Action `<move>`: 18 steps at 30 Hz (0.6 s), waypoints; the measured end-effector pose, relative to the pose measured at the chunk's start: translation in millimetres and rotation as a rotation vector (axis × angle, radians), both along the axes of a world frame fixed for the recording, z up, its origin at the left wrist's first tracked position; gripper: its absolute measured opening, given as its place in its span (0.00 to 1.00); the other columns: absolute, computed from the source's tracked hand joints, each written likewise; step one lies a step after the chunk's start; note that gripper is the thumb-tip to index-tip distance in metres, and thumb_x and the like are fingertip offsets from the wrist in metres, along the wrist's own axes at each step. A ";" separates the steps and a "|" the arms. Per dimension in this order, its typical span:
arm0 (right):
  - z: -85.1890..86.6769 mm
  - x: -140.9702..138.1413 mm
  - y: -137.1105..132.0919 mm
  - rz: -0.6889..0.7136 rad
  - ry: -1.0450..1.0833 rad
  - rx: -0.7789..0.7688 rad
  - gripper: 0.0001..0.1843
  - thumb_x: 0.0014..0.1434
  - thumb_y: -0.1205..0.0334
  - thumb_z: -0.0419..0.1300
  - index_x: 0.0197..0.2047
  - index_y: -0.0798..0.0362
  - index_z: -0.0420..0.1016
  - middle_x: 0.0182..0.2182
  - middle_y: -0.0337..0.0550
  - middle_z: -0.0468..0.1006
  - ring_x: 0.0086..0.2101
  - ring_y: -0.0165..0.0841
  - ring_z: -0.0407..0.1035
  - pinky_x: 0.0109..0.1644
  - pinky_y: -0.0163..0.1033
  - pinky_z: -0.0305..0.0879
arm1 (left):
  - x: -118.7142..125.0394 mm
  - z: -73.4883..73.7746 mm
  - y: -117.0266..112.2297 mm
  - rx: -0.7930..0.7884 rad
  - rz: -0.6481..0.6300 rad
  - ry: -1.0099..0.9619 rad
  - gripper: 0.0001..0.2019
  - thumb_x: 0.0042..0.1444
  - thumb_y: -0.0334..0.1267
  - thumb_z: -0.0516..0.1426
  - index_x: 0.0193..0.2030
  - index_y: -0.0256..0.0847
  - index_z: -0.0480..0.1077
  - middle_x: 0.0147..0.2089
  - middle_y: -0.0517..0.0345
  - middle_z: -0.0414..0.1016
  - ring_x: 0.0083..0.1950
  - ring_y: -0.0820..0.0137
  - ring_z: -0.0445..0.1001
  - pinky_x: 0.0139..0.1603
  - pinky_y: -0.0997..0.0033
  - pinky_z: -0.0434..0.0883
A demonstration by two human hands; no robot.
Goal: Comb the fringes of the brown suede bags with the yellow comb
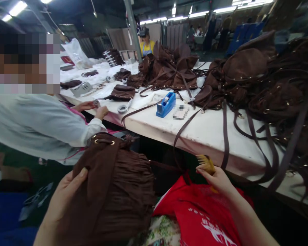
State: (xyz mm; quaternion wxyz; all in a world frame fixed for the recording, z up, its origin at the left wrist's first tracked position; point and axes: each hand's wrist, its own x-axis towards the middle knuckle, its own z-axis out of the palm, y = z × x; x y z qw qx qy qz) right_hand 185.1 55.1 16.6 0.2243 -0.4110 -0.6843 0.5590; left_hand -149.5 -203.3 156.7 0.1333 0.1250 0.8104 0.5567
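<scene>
A brown bag is gripped at its left side by the left hand, with the thumb pressed on its face and the fingers hidden behind. The bag is held in front of the table, below its edge, and is tilted so that its fringe is turned to the right; gold eyelets are seen near its top. A yellow-brown comb is pinched in the right hand, its teeth pointed left, well apart from the fringe. Under the right forearm, red cloth printed in white is spread over the lap. On the table, a blue tape dispenser is placed near the edge, and a roll of tape lies to its left, near a brown pouch. More brown bags are heaped at the right, with straps hung over the edge. At the left, a co-worker in white is seen with both hands at the table's edge; what is held there cannot be told.
</scene>
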 end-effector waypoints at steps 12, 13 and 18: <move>42.7 -6.0 -2.8 0.018 -0.158 0.237 0.13 0.62 0.55 0.49 0.35 0.54 0.69 0.26 0.40 0.74 0.29 0.32 0.69 0.34 0.36 0.64 | 149.4 -143.0 96.1 0.215 -0.469 -1.024 0.22 0.42 0.34 0.66 0.47 0.34 0.72 0.51 0.42 0.75 0.53 0.56 0.73 0.56 0.57 0.69; 43.2 -2.5 -2.0 0.007 -0.192 0.255 0.13 0.62 0.56 0.48 0.35 0.54 0.68 0.25 0.39 0.73 0.29 0.32 0.68 0.33 0.36 0.63 | 151.9 -147.5 97.0 0.170 -0.520 -1.000 0.22 0.41 0.34 0.67 0.45 0.34 0.72 0.51 0.42 0.75 0.54 0.56 0.72 0.58 0.57 0.68; 47.5 7.2 -3.5 0.080 -0.286 0.426 0.10 0.64 0.62 0.46 0.38 0.54 0.67 0.32 0.42 0.72 0.34 0.32 0.66 0.40 0.36 0.61 | 146.5 -141.9 113.1 -0.158 -0.774 -0.613 0.19 0.42 0.43 0.66 0.40 0.35 0.76 0.48 0.45 0.77 0.57 0.54 0.70 0.65 0.57 0.58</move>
